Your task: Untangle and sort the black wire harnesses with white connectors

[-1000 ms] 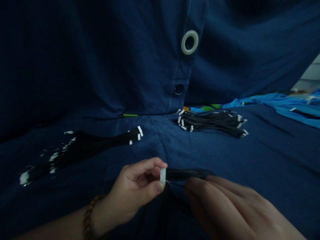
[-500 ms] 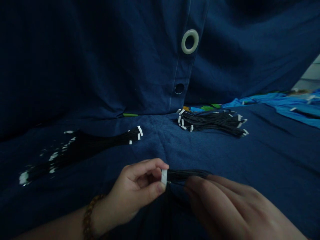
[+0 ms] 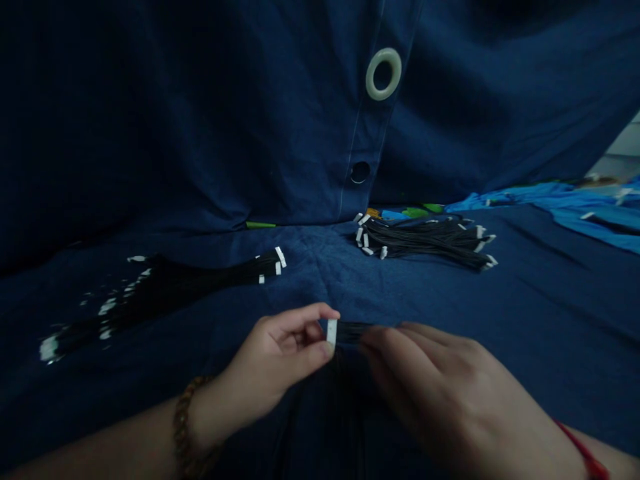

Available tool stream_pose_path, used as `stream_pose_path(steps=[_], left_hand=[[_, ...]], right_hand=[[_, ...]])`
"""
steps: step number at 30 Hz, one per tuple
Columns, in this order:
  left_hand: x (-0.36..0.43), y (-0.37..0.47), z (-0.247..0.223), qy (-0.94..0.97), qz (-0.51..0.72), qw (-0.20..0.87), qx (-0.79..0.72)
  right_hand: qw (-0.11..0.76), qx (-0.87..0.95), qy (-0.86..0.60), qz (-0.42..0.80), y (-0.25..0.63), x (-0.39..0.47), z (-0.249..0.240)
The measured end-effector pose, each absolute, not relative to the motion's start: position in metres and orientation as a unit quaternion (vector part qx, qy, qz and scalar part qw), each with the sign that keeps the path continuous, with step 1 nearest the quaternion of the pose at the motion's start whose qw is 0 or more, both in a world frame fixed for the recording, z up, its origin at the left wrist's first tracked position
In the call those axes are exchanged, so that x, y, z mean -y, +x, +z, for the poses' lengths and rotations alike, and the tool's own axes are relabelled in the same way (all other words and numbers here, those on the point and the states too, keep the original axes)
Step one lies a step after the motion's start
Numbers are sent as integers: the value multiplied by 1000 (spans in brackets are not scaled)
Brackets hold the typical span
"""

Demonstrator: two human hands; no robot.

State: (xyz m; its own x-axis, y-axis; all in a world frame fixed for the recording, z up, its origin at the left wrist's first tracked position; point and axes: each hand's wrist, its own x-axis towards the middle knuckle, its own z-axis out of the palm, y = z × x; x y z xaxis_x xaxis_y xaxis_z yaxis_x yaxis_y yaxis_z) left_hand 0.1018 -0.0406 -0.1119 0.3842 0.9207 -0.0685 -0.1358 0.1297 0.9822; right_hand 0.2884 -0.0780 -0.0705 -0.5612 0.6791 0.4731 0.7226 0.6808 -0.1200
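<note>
Between thumb and index finger, my left hand [image 3: 287, 350] pinches a small white connector [image 3: 331, 332] by its two ends, holding it upright. Thin black wires [image 3: 351, 331] run from the connector toward the right. My right hand [image 3: 430, 370] is closed around these wires a short way from the connector; its fingertips are partly hidden and slightly blurred. More dark strands seem to hang below the hands, too dim to make out well.
On the dark blue cloth [image 3: 525, 320], a bundle of black wires with white connectors [image 3: 420, 240] lies at back right. Another wire bundle [image 3: 185, 283] lies at left, its connectors fanned out. Bright blue material [image 3: 565, 207] is at far right. A blue curtain with ring eyelets [image 3: 383, 74] hangs behind.
Both hands have risen slightly. My right hand has moved left along the wires, closer to the connector. My left hand keeps its pinch on the connector.
</note>
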Motion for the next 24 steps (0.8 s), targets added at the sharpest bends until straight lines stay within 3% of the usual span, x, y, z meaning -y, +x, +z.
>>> stream_pose_path(steps=[3,5,10,15,19,22,24], left_hand=[[35,102,-109,463,429,651,-421],[33,103,-103,420,442,656,-445],[38,108,-88,357,489,639,-474],[39,105,-94,357,495,661,-437],[37,103,-99,359,492,678,-412],[35,103,-100,369,493,677,-403],[35,102,-102,373,498,674,-397]], right_hand=[[276,860,-407,-135,290,76,-65],[257,872,-403,-102,289,81,-64],[68,845,-487,212,279,90,-77],[138,673,-470,554,267,84,-97],[181,482,-373,772,259,82,-101],[138,449,-381,797,260,82,-87],[130,526,-462,703,265,83,-74]])
